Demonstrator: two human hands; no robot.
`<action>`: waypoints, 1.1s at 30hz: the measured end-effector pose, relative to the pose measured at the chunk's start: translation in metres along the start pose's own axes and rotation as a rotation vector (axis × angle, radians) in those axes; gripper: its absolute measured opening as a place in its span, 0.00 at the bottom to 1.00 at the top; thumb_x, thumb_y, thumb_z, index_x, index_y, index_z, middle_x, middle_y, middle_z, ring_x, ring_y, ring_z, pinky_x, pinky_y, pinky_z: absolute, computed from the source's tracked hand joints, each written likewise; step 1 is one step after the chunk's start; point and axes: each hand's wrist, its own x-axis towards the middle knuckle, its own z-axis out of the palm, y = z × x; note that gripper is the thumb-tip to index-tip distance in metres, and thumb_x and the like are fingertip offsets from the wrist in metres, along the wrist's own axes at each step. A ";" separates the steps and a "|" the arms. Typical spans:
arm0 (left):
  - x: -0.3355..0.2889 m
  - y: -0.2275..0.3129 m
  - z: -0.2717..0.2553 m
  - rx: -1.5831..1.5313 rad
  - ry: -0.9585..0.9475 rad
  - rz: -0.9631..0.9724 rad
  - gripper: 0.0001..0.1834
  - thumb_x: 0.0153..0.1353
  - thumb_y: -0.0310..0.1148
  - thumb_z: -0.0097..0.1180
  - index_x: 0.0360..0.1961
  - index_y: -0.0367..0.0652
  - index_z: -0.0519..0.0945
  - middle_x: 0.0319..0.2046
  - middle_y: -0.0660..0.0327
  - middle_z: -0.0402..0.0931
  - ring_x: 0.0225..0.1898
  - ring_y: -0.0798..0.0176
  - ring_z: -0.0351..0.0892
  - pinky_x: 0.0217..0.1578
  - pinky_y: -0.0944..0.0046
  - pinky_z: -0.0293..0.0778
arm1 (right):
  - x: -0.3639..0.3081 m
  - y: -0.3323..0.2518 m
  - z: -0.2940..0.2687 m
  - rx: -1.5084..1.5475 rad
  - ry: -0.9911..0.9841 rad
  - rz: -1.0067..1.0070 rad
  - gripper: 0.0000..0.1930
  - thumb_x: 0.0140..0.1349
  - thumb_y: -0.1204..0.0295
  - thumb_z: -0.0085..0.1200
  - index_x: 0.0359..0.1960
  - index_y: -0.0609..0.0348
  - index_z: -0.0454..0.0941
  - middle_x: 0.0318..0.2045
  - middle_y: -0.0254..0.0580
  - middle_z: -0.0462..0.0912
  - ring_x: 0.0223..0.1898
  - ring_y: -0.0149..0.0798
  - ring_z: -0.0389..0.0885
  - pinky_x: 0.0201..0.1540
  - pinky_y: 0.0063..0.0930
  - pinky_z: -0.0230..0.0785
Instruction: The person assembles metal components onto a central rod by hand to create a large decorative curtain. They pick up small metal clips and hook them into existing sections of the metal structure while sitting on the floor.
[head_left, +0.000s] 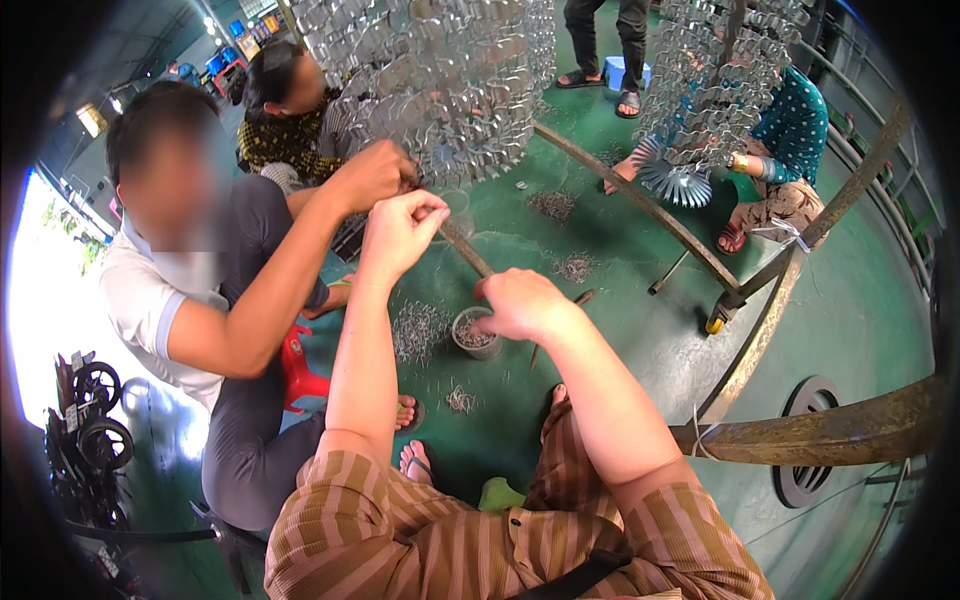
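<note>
My left hand (400, 237) is raised at the lower edge of a large hanging cluster of shiny metal pieces (430, 90). Its thumb and fingers are pinched together; anything between them is too small to make out. Lower and to the right, my right hand (528, 305) bends over a small clear cup (478, 350) on the floor. Its curled fingertips reach into the cup, among small wire hooks (470, 328), and are partly hidden there. Just beyond my left hand, a co-worker's hand (378, 175) touches the same cluster.
Piles of wire hooks (420, 332) lie on the green floor. A metal frame bar (640, 210) crosses ahead; a thicker bar (820, 435) runs at right. A co-worker sits at left by a red stool (300, 370). Another person works at a second hanging cluster (715, 80).
</note>
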 end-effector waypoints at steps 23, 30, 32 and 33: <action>-0.195 -0.280 0.087 0.390 -0.875 -0.830 0.02 0.43 0.22 0.56 0.20 0.35 0.80 0.23 0.54 0.79 0.24 0.60 0.80 0.26 0.59 0.76 | 0.008 0.004 -0.018 0.443 0.977 0.150 0.17 0.60 0.59 0.52 0.24 0.64 0.77 0.13 0.33 0.74 0.17 0.21 0.67 0.22 0.18 0.57; -0.240 -0.288 0.096 0.460 -0.693 -0.966 0.11 0.50 0.23 0.51 0.36 0.38 0.80 0.36 0.50 0.79 0.38 0.51 0.80 0.37 0.54 0.76 | 0.009 0.006 -0.014 0.375 0.962 0.198 0.17 0.59 0.59 0.53 0.25 0.63 0.79 0.13 0.31 0.73 0.17 0.19 0.63 0.20 0.16 0.51; -0.250 -0.297 0.103 0.507 -0.646 -0.938 0.11 0.53 0.25 0.47 0.35 0.39 0.80 0.36 0.50 0.79 0.39 0.50 0.80 0.38 0.53 0.76 | 0.011 0.006 -0.014 0.402 0.987 0.185 0.15 0.58 0.62 0.55 0.25 0.64 0.79 0.13 0.29 0.71 0.17 0.19 0.63 0.20 0.16 0.52; -0.244 -0.296 0.112 0.549 -0.599 -0.890 0.12 0.56 0.27 0.44 0.35 0.40 0.81 0.37 0.50 0.78 0.39 0.50 0.79 0.38 0.53 0.76 | 0.010 0.008 -0.014 0.452 0.960 0.178 0.13 0.57 0.64 0.56 0.26 0.64 0.79 0.13 0.29 0.71 0.17 0.18 0.63 0.20 0.16 0.53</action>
